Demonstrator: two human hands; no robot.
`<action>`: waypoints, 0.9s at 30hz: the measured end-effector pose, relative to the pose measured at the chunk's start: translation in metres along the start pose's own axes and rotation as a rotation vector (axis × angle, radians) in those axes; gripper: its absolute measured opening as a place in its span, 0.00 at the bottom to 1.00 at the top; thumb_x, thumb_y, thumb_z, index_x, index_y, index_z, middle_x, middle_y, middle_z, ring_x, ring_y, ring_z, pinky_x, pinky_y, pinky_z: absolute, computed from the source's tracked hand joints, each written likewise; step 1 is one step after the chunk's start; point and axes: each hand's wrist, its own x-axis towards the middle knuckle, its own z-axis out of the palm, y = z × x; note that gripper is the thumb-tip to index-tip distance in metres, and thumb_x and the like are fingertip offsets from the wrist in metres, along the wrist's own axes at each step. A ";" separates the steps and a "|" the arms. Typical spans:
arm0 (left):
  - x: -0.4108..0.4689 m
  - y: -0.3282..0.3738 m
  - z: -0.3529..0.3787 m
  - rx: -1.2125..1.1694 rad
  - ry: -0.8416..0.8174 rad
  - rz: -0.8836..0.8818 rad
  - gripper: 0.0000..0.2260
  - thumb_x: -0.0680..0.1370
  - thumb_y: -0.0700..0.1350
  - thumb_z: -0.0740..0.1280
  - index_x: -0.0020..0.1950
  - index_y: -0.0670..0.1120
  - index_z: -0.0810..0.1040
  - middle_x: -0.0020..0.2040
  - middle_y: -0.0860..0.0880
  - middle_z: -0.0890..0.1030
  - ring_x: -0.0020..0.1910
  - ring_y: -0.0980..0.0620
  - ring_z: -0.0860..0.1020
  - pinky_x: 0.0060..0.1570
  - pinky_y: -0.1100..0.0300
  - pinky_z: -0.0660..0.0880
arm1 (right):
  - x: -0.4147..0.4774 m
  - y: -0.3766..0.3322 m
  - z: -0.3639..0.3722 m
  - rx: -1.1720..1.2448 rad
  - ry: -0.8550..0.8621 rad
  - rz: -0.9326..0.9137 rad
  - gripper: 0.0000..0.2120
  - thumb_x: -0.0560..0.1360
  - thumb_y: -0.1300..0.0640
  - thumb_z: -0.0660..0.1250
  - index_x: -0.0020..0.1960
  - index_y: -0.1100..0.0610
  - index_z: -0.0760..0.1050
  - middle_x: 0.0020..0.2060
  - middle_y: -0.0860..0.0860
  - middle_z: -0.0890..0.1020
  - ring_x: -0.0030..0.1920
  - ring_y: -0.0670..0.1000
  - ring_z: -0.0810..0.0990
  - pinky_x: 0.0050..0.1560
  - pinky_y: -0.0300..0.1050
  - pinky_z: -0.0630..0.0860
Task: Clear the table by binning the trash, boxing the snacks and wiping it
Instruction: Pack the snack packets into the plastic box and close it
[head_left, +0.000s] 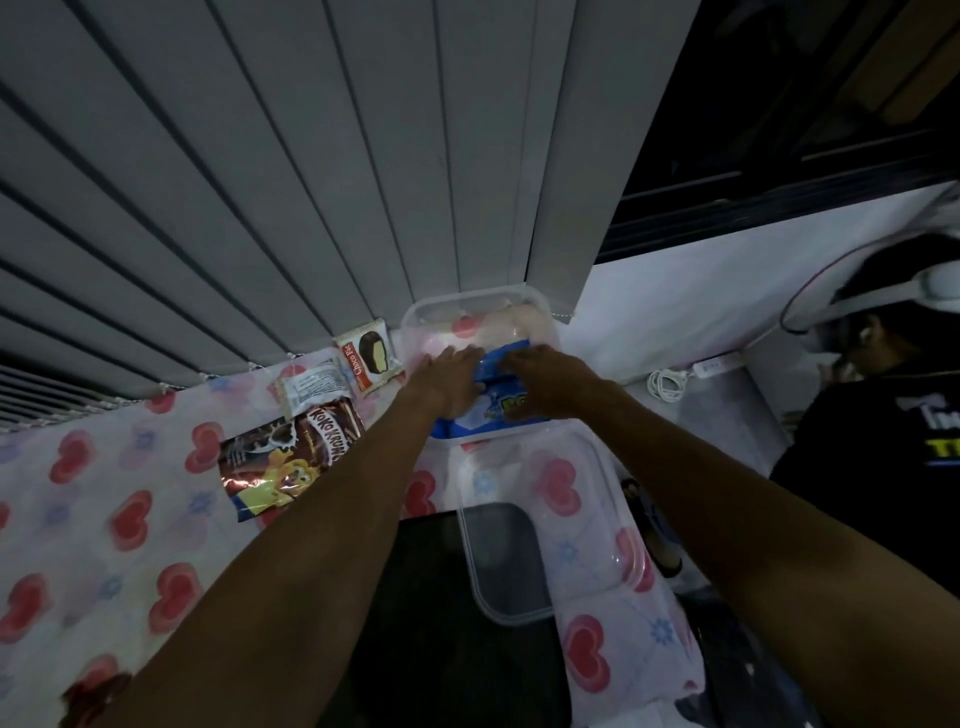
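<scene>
A clear plastic box (441, 312) stands at the far edge of the table, against the blinds. A blue snack bag (493, 415) lies across its near rim, partly inside. My left hand (449, 382) lies flat on the bag's left side with straight fingers. My right hand (545, 382) grips the bag's right side, fingers curled over its top edge. A pale item sits deeper in the box. A brown Koko Krunch bag (280, 462), a white packet (311, 389) and a Choco Pie pack (370, 358) lie left of the box.
The table wears a white cloth with red hearts (130, 519). The clear box lid (545, 525) lies near me, right of centre. Grey blinds (260, 182) back the table. A person in black (883, 415) sits at the right, near a white cable (667, 384).
</scene>
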 end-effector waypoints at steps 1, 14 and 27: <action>-0.002 0.000 0.003 0.011 -0.034 0.006 0.30 0.84 0.55 0.57 0.83 0.47 0.51 0.82 0.47 0.54 0.80 0.44 0.55 0.77 0.42 0.55 | 0.000 -0.003 0.005 -0.001 -0.018 -0.008 0.37 0.72 0.43 0.74 0.75 0.55 0.65 0.73 0.56 0.68 0.70 0.58 0.69 0.66 0.54 0.71; -0.043 0.008 -0.001 -0.065 0.142 0.026 0.27 0.82 0.52 0.63 0.77 0.42 0.64 0.77 0.42 0.65 0.74 0.41 0.65 0.72 0.45 0.65 | -0.013 -0.033 -0.002 -0.003 0.093 0.070 0.31 0.73 0.48 0.74 0.71 0.56 0.67 0.64 0.59 0.73 0.62 0.61 0.74 0.58 0.55 0.75; -0.114 -0.101 -0.048 -0.070 0.443 -0.164 0.19 0.77 0.51 0.68 0.65 0.44 0.75 0.61 0.41 0.76 0.60 0.39 0.76 0.58 0.46 0.74 | 0.044 -0.159 -0.045 0.169 0.298 -0.012 0.19 0.76 0.52 0.67 0.62 0.61 0.72 0.54 0.62 0.79 0.55 0.63 0.79 0.53 0.53 0.76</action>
